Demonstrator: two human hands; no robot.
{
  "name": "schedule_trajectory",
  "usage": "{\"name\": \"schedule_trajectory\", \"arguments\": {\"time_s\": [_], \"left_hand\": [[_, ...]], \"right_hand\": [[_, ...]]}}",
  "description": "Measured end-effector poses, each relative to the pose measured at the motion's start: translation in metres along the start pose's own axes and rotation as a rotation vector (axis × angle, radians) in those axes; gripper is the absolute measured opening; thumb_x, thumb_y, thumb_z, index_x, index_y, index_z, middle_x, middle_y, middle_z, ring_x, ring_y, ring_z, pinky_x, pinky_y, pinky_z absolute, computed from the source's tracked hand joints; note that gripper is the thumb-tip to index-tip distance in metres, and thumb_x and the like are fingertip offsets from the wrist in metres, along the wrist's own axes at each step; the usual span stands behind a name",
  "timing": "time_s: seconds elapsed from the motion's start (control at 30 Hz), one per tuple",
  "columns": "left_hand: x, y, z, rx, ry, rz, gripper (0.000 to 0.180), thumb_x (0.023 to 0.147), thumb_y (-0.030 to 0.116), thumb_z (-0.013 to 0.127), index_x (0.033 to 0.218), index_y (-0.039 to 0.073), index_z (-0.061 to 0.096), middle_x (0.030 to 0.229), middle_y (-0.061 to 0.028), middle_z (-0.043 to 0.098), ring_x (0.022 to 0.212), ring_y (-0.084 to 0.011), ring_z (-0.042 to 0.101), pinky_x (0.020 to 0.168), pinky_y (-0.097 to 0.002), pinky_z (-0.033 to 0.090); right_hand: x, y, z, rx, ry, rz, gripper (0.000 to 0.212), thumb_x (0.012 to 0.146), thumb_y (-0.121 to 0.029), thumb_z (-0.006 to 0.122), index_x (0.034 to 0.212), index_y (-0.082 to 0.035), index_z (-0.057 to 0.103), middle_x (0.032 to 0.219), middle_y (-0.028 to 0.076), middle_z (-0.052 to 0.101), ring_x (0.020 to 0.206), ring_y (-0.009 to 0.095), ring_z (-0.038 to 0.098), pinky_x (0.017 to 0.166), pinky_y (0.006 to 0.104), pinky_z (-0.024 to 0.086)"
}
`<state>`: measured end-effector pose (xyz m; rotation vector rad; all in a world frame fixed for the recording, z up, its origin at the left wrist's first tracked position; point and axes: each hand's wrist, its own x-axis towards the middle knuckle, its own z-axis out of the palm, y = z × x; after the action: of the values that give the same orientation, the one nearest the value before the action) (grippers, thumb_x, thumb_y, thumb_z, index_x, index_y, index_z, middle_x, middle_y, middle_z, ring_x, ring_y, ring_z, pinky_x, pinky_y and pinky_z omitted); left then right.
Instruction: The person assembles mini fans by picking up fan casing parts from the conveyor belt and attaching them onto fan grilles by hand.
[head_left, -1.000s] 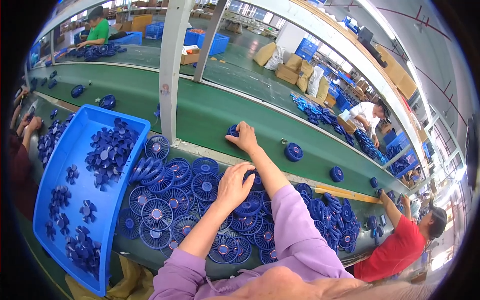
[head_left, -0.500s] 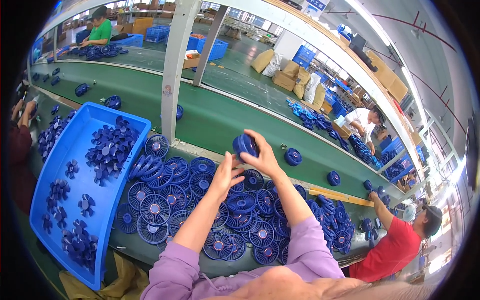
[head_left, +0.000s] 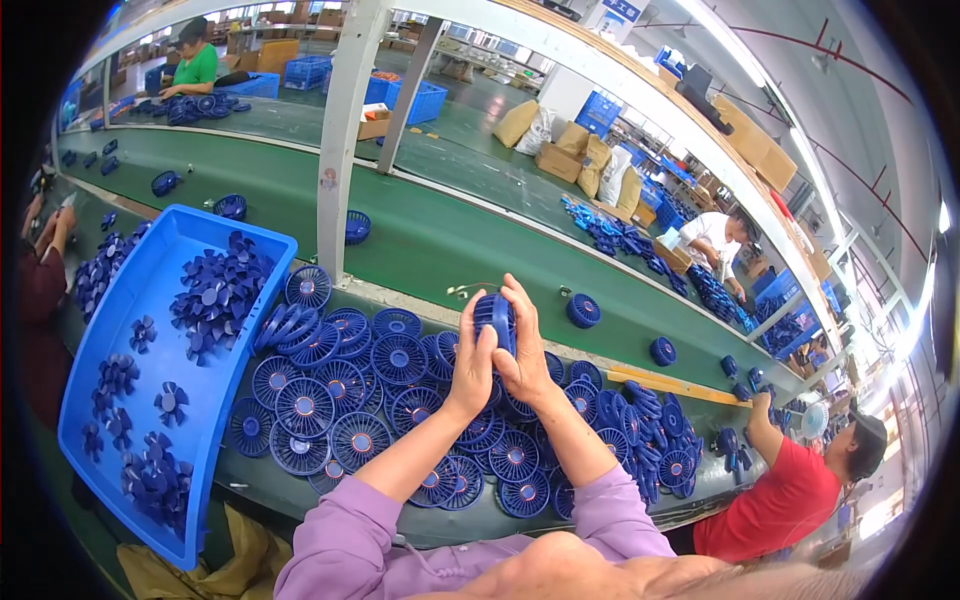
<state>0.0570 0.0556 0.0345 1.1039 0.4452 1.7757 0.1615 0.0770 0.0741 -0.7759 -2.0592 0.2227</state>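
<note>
A round dark-blue fan head (head_left: 495, 316) stands on edge between my palms, above the bench. My left hand (head_left: 470, 364) presses it from the left, with the thumb up against its side. My right hand (head_left: 526, 352) wraps the other side, fingers pointing upward. Thin pale wires (head_left: 464, 291) stick out to the left near its top. Below my hands lies a heap of blue fan grilles (head_left: 397, 358), round with spoked fronts. My forearms partly cover this heap.
A blue tray (head_left: 222, 400) holding loose fan blades (head_left: 213, 295) stands at the left. Beyond the heap runs a green conveyor belt (head_left: 430, 268) carrying several fan heads. A white post (head_left: 338, 170) rises at the bench edge. A person in red (head_left: 775, 490) reaches in from the right.
My left hand has come up to meet the fan head, which my right hand alone held before. The fan head has turned on edge and dropped slightly, now between both palms.
</note>
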Motion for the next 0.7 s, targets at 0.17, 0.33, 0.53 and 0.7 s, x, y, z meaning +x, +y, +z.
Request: {"name": "schedule_trajectory", "arguments": {"time_s": [0.17,0.33,0.53,0.7], "left_hand": [[0.001,-0.001,0.0,0.28,-0.009,0.166,0.057,0.099,0.027,0.041,0.145,-0.001,0.023,0.144,-0.0205,0.036,0.128,-0.03,0.043,0.107,-0.0385,0.033],[0.009,-0.007,-0.012,0.242,-0.049,-0.005,0.055,0.1,0.026,0.042,0.145,0.0,0.024,0.144,-0.021,0.035,0.132,-0.0303,0.039,0.107,-0.0386,0.033],[0.025,0.002,-0.026,-0.698,0.021,-0.632,0.043,0.102,0.044,0.038,0.125,0.011,0.055,0.116,-0.0059,0.063,0.103,-0.0182,0.062,0.092,-0.0357,0.051],[0.038,0.005,-0.045,-0.755,0.049,-0.646,0.031,0.098,0.033,0.048,0.115,0.01,0.06,0.107,-0.0067,0.067,0.094,-0.0186,0.067,0.084,-0.0362,0.056]], "right_hand": [[-0.012,0.0,0.007,0.241,0.029,0.161,0.07,0.091,-0.039,0.048,0.146,-0.003,0.023,0.145,0.021,0.032,0.135,0.032,0.034,0.112,0.0394,0.025],[-0.003,-0.001,0.007,0.442,0.018,0.387,0.06,0.093,-0.022,0.051,0.144,-0.002,0.028,0.138,0.016,0.038,0.13,0.026,0.038,0.11,0.0364,0.028],[0.006,-0.004,-0.012,-0.069,-0.253,-0.003,0.077,0.081,-0.034,0.067,0.145,-0.007,0.033,0.147,0.021,0.034,0.135,0.037,0.035,0.111,0.0447,0.029],[0.01,0.001,0.0,-0.156,-0.294,-0.052,0.083,0.08,-0.05,0.067,0.146,-0.013,0.034,0.153,0.026,0.017,0.137,0.045,0.027,0.111,0.0513,0.026]]}}
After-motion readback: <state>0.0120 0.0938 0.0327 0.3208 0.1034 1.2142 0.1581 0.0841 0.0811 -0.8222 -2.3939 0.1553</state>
